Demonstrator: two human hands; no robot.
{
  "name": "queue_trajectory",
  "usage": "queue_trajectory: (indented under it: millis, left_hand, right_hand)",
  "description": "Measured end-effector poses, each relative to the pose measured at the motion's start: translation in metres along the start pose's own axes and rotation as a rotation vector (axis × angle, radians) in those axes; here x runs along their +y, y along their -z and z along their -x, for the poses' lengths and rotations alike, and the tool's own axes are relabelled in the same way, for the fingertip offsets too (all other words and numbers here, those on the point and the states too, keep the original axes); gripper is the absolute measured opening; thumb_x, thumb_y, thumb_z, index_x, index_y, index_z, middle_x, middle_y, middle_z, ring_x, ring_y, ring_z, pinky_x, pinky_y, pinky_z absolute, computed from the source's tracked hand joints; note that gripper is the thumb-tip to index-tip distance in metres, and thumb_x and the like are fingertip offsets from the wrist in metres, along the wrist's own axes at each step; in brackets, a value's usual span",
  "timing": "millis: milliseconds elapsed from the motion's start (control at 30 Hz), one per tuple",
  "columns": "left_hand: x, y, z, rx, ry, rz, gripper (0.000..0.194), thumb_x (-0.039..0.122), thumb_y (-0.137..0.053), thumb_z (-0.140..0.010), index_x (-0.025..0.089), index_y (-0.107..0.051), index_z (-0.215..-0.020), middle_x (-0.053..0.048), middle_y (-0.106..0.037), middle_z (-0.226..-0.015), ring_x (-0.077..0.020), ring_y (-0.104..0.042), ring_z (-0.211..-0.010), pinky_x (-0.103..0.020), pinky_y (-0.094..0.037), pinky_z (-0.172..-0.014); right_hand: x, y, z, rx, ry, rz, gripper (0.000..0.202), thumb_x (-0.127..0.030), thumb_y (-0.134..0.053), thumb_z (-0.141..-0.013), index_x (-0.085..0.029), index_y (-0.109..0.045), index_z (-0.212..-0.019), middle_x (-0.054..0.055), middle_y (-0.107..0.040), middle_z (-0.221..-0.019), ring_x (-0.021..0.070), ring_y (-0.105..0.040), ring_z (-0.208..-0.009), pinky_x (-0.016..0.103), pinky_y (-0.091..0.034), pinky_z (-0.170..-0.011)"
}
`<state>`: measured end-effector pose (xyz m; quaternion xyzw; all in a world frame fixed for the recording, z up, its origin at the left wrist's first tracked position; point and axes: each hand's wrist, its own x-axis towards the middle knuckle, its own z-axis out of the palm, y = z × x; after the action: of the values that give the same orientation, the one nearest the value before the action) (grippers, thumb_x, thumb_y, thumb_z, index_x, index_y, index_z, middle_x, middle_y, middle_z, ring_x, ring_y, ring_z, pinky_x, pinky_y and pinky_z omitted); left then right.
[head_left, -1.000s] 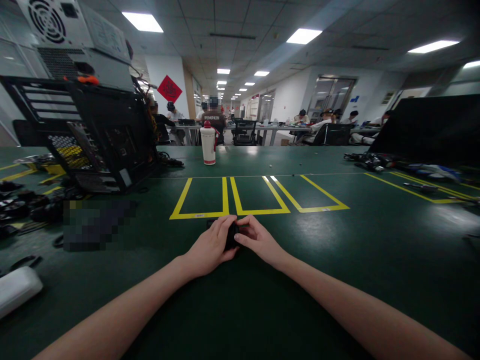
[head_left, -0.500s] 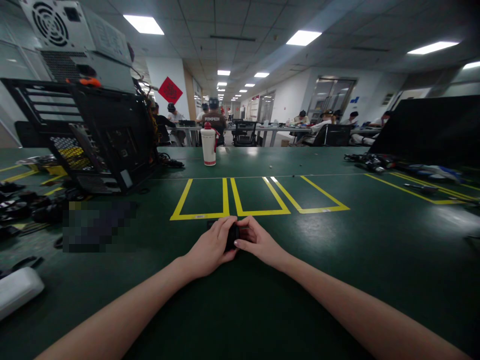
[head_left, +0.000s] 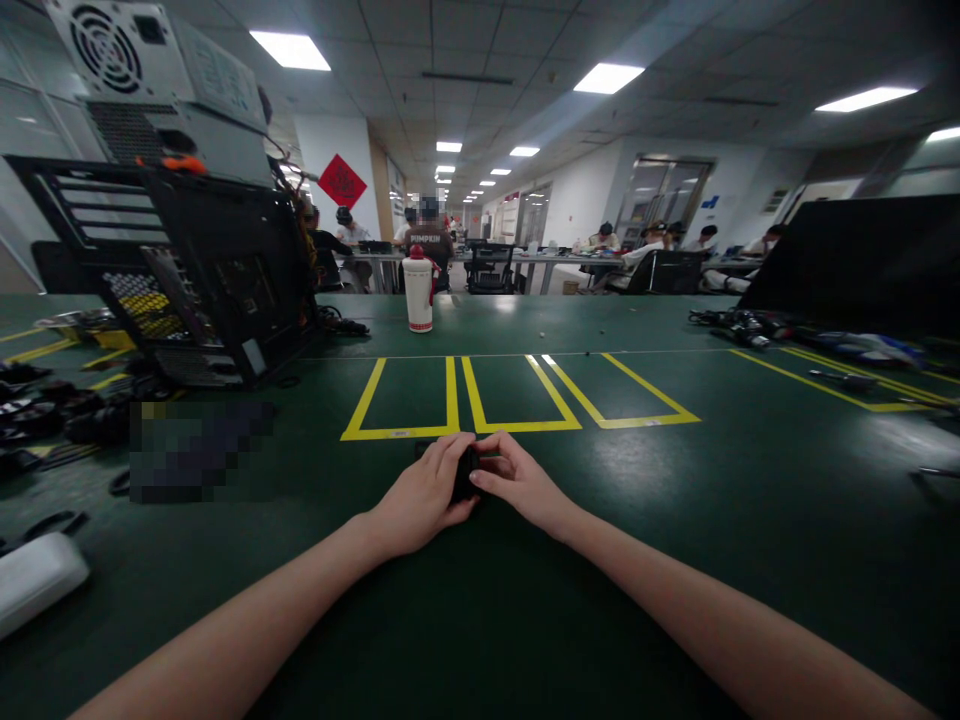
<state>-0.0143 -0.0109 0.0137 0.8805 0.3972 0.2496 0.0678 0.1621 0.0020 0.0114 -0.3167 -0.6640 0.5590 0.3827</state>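
Observation:
A small black boxy object rests on the green table, mostly covered by my fingers, so its kind cannot be made out. My left hand wraps over its left side and top, with the thumb low along the near edge. From the right, my right hand grips the same object between thumb and bent fingers. The two hands' fingertips nearly meet over it. Just beyond lie three outlines of yellow tape on the tabletop.
A black computer case with power supplies stacked on it stands at left. Ahead is a white bottle with a red lid. Cables and a black panel are at right. A white object lies near left.
Both hands stay in place on the black object. The right fingers and thumb have shifted very slightly on it, and the view has moved a touch.

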Motion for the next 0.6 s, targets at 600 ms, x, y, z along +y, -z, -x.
queue_trajectory:
  millis: [600]
  left_hand:
    - [-0.002,-0.0022,-0.0004,0.0,-0.004,-0.018,0.066,0.026,-0.056,-0.074,0.021,-0.015,-0.127,-0.011,-0.034,-0.126,-0.0256,-0.04,-0.113,-0.044,-0.038,-0.092]
  right_hand:
    - [0.0042,0.0022,-0.002,-0.023,0.009,-0.047,0.032,-0.022,-0.062,-0.069,-0.021,-0.044,-0.096,0.003,-0.052,-0.102,0.0181,-0.053,-0.099,0.039,-0.042,-0.087]
